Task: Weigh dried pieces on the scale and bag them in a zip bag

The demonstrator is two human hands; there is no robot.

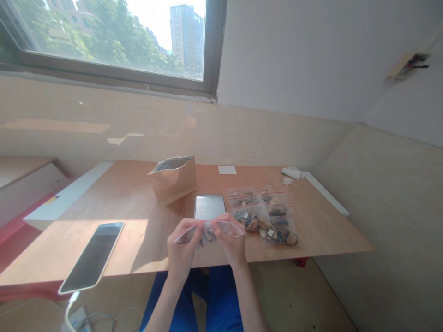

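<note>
Both of my hands hold a small clear zip bag (207, 232) over the near edge of the wooden table (138, 207). My left hand (182, 251) pinches the bag's left part, and my right hand (231, 244) pinches its right part. The bag holds some dark bits that I cannot make out. Just behind the bag lies a small silver scale (209, 205). To the right of my hands lies a pile of filled zip bags (266, 214) with red seal lines and mixed dark and pale pieces inside.
An open kraft stand-up pouch (174, 179) stands behind the scale. A phone (92, 255) lies at the left front, its cable hanging down. A white slip (227, 169) and white scraps (291, 174) lie at the back. White boards flank the table. My blue-clad legs are under it.
</note>
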